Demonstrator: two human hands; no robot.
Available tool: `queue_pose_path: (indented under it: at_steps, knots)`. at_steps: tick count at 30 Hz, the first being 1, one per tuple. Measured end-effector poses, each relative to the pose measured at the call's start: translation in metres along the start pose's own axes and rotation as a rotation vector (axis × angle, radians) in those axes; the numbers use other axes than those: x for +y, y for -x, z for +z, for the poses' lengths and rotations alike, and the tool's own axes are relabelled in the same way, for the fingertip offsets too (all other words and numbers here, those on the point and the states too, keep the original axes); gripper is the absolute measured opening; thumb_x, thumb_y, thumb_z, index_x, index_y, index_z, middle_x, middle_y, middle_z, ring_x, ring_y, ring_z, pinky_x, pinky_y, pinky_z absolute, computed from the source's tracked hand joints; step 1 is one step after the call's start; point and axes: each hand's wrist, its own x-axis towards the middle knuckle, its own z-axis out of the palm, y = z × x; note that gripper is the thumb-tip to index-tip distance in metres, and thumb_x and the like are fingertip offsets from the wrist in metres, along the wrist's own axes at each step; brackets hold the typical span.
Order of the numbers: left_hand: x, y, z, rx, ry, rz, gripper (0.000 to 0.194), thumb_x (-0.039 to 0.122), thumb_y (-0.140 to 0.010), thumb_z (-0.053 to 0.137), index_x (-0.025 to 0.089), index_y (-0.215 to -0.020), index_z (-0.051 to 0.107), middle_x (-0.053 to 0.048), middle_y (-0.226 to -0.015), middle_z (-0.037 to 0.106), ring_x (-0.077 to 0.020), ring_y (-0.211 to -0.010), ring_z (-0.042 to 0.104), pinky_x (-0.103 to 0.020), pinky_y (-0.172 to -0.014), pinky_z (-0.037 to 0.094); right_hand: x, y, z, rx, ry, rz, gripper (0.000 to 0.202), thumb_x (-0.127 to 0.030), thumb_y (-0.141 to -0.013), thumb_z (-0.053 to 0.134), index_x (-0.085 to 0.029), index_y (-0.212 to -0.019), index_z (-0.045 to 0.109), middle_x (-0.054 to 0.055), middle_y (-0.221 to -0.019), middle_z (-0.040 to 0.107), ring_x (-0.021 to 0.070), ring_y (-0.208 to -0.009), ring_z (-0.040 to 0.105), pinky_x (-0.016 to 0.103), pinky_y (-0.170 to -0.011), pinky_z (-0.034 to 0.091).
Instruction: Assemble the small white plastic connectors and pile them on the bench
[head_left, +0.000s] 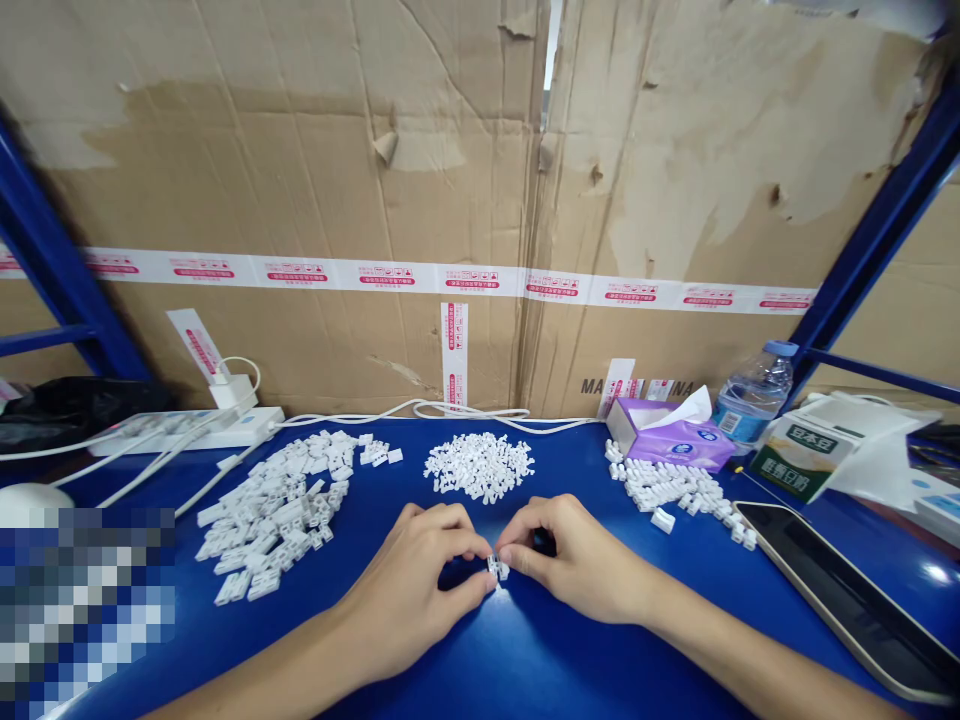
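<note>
Lower centre of frame: white part [496, 569] between your two hands, above the blue table [480, 665]. Your left hand [424, 570], on the part's left, has thumb and index finger nearly closed, pinching it. Your right hand [574, 560], on its right, is likewise nearly closed, fingertips at the part; whether one piece or two is gripped, cannot tell. Small-piece pile [478, 467]: just beyond your hands, centre. Larger white pieces: left pile [281, 510], right pile [675, 485].

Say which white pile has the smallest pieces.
The middle pile, between the other two: its pieces look tiny, while the left pile and right pile hold chunkier blocks.
</note>
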Motion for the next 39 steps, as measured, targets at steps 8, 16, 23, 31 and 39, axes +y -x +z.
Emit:
queue_pose_path:
  at_steps: [8, 16, 23, 31, 39]
  knots:
    - [0.001, 0.000, 0.001, 0.001, -0.009, -0.017, 0.011, 0.028, -0.092, 0.063, 0.028, -0.095, 0.073, 0.001, -0.095, 0.066, -0.0214, -0.089, 0.059, -0.039, -0.087, 0.037, 0.002, 0.006, -0.004, -0.011, 0.020, -0.038, 0.021, -0.023, -0.082, 0.074, -0.024, -0.103, 0.073, 0.000, -0.097, 0.073, 0.0161, -0.084, 0.062, 0.029, -0.077, 0.047]
    - [0.002, 0.002, 0.000, -0.006, -0.020, -0.016, 0.013, 0.027, -0.094, 0.059, 0.027, -0.097, 0.072, 0.000, -0.095, 0.065, -0.0208, -0.085, 0.058, -0.039, -0.084, 0.038, 0.005, 0.006, -0.004, -0.031, 0.093, -0.114, 0.019, -0.015, -0.077, 0.080, -0.023, -0.092, 0.072, -0.002, -0.086, 0.068, 0.0175, -0.088, 0.059, 0.032, -0.083, 0.044]
    - [0.002, 0.003, -0.002, -0.006, 0.007, -0.011, 0.016, 0.031, -0.098, 0.055, 0.026, -0.098, 0.070, -0.002, -0.097, 0.064, -0.0220, -0.089, 0.056, -0.036, -0.082, 0.041, 0.009, 0.005, 0.001, 0.044, 0.057, -0.208, 0.014, -0.015, -0.079, 0.077, -0.022, -0.091, 0.073, 0.000, -0.084, 0.068, 0.0173, -0.084, 0.059, 0.030, -0.076, 0.046]
    - [0.002, 0.002, -0.003, 0.003, 0.026, 0.026, 0.017, 0.030, -0.098, 0.053, 0.025, -0.095, 0.069, -0.001, -0.094, 0.064, -0.0207, -0.087, 0.057, -0.036, -0.081, 0.042, 0.010, 0.004, 0.004, 0.047, 0.027, -0.348, 0.015, -0.011, -0.079, 0.072, -0.021, -0.090, 0.072, 0.002, -0.088, 0.074, 0.0181, -0.085, 0.060, 0.032, -0.077, 0.049]
    - [0.001, 0.002, -0.002, -0.005, 0.004, -0.004, 0.012, 0.028, -0.093, 0.059, 0.025, -0.093, 0.070, -0.001, -0.092, 0.065, -0.0213, -0.087, 0.057, -0.037, -0.083, 0.042, 0.016, 0.003, 0.005, 0.025, 0.031, -0.339, 0.017, -0.010, -0.077, 0.072, -0.021, -0.090, 0.073, 0.002, -0.090, 0.075, 0.0183, -0.086, 0.060, 0.032, -0.078, 0.050]
